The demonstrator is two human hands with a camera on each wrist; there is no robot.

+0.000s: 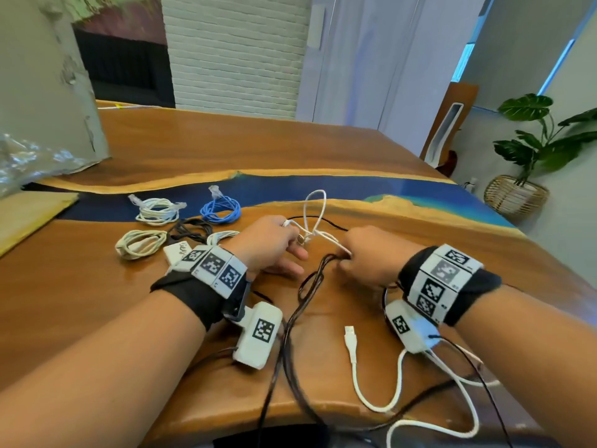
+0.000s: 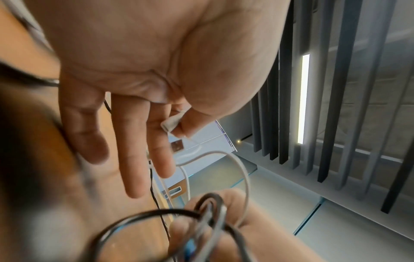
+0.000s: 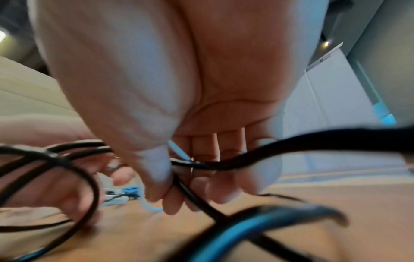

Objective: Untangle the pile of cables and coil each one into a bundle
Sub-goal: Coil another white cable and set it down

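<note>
Both hands work over the middle of the table, a wooden slab with a blue resin band running across it from left to right. The left hand pinches a white plug between thumb and forefinger, its other fingers straight and spread. The right hand is curled round a dark cable together with a strand of the white cable, whose loop rises between the two hands toward the blue band.

The dark cable runs from the right hand back to the near edge and drops over it. A second white lead with a USB plug lies just inside the near edge, right of the dark cable, and also trails off the edge.

Finished bundles lie left of the hands: a blue coil and a white coil at the edge of the blue band, a black coil just nearer, and a cream coil nearest the left hand's wrist. The wood beyond the blue band toward the far edge is open, as is the strip right of the right hand toward the right edge.

At the left edge sit crumpled clear plastic and a pale board. Beyond the right edge stands a potted plant in a woven basket; a white brick wall lies behind the far edge.
</note>
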